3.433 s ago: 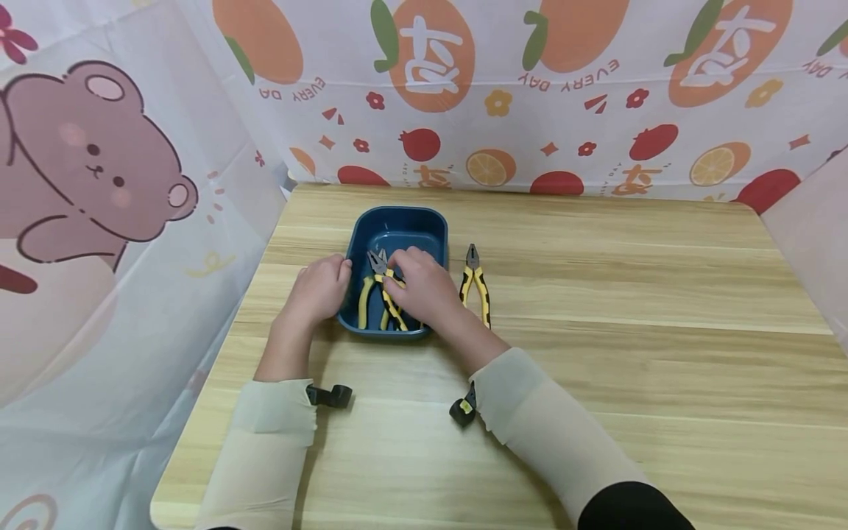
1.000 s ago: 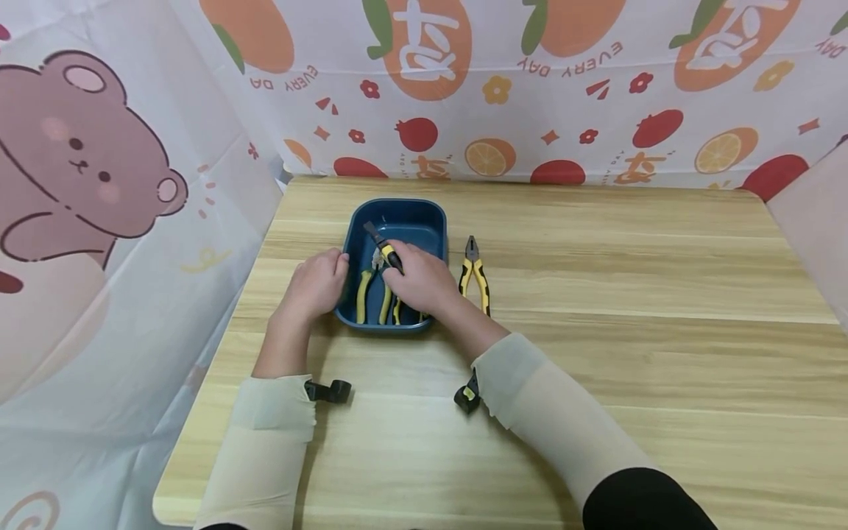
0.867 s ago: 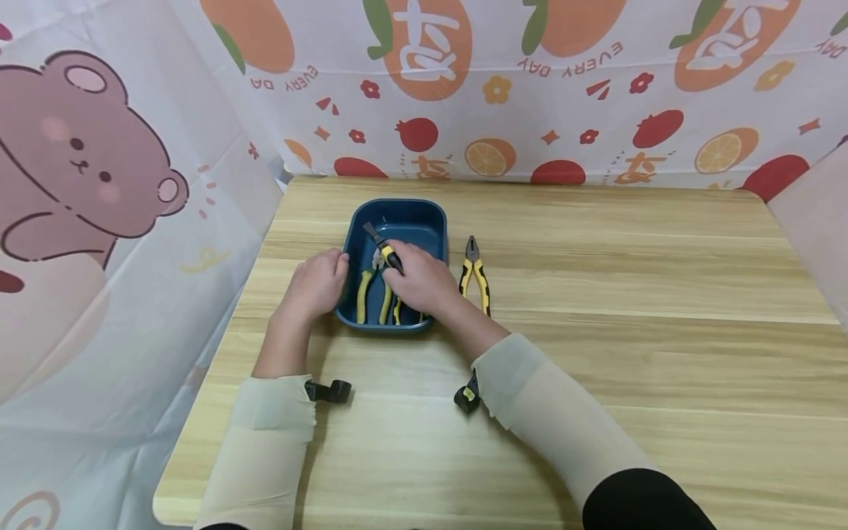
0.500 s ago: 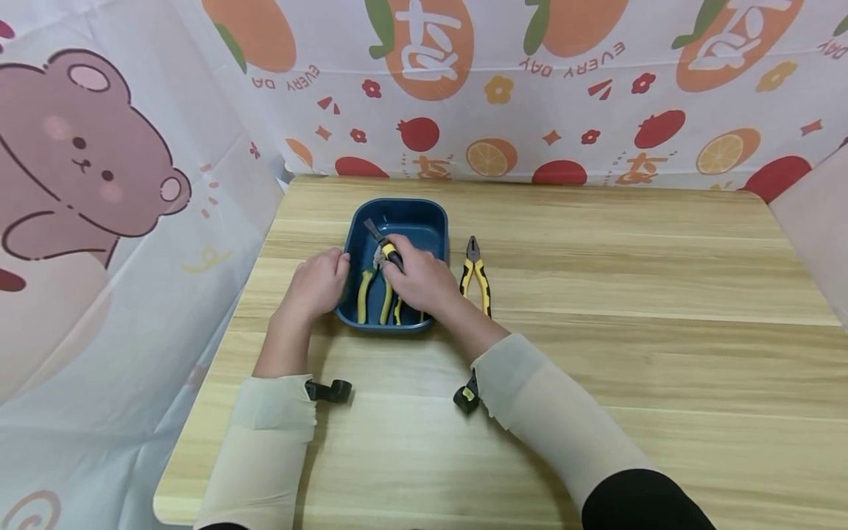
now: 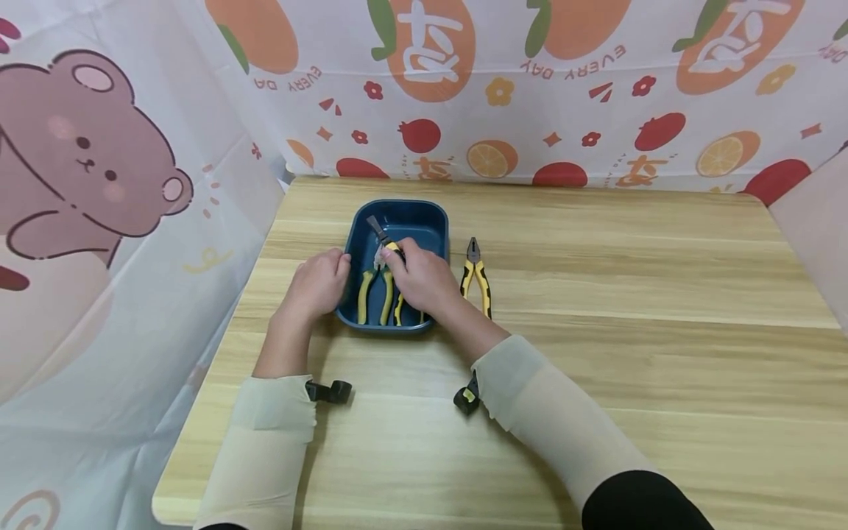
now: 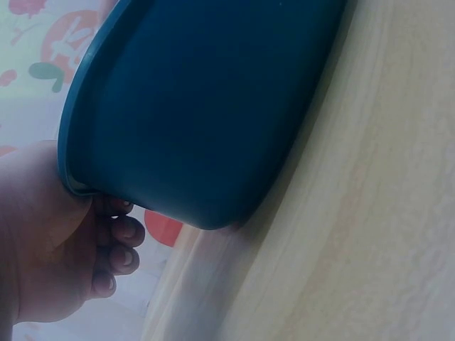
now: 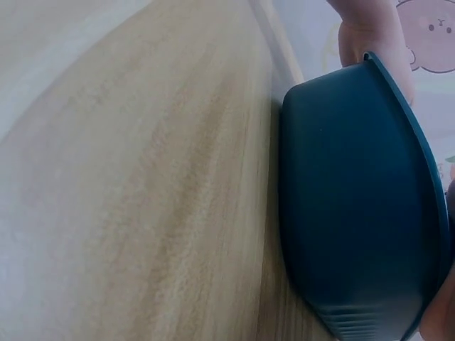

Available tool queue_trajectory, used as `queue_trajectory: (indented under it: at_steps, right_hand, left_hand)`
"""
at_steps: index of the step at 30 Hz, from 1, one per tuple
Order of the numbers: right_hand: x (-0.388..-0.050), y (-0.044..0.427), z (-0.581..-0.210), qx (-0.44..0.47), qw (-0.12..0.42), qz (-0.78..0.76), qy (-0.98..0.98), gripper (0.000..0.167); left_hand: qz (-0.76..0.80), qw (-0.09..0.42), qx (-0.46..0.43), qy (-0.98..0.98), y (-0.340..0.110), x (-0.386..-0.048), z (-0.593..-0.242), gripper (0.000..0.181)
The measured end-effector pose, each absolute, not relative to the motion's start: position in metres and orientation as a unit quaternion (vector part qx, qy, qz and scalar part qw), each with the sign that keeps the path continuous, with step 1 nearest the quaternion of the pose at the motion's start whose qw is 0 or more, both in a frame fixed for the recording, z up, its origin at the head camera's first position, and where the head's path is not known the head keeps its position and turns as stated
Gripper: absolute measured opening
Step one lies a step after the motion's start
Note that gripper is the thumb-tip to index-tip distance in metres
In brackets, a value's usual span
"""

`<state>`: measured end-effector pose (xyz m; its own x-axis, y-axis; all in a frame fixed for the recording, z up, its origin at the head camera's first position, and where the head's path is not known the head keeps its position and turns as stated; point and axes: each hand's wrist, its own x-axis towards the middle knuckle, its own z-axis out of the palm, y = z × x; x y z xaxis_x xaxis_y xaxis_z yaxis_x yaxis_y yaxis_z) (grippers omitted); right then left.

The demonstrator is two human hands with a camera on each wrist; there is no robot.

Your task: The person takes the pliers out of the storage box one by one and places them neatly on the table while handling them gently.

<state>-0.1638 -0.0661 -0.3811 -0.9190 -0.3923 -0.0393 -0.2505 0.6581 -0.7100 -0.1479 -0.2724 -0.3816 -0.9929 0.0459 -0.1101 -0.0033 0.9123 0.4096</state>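
Observation:
My left hand grips the left rim of a dark blue plastic bin. In the left wrist view its fingers curl under the bin's rim. Inside the bin, my right hand holds a pair of pliers with yellow-black handles, seen edge-on, the metal head tilted up toward the far left. Below it lie yellow-handled pliers and another yellow-black handle, partly hidden by the right hand. In the right wrist view the bin's outer wall hides the held pliers.
Another pair of yellow-black pliers lies on the wooden table just right of the bin, its handle ends behind the right forearm. A fruit-print cloth hangs behind the table, and a bear-print cloth at the left.
Earlier the right hand was at yellow-black pliers lying flat in the bin; now it holds them raised and turned edge-on. Lately they have shifted slightly right. The left hand stays on the rim.

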Motion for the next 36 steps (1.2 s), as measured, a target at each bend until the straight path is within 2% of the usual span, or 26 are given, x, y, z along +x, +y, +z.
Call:
queue_trajectory:
  at_steps: [7, 17, 26, 36]
  right_hand:
    - [-0.164, -0.062, -0.380, -0.189, 0.098, -0.398, 0.892, 0.061]
    - [-0.170, -0.053, -0.375, -0.158, 0.114, -0.651, 0.734, 0.046]
    - [-0.175, -0.040, -0.373, -0.137, 0.123, -0.768, 0.614, 0.047]
    - [-0.172, -0.017, -0.368, -0.155, 0.062, -0.774, 0.610, 0.048]
  left_hand:
    - [0.208, 0.053, 0.015, 0.977, -0.272, -0.147, -0.381, 0.042]
    - [0.204, 0.043, 0.019, 0.978, -0.270, -0.148, -0.380, 0.045]
    - [0.196, 0.034, 0.019, 0.980, -0.270, -0.147, -0.382, 0.043]
    - [0.202, 0.033, 0.014, 0.979, -0.273, -0.146, -0.382, 0.041]
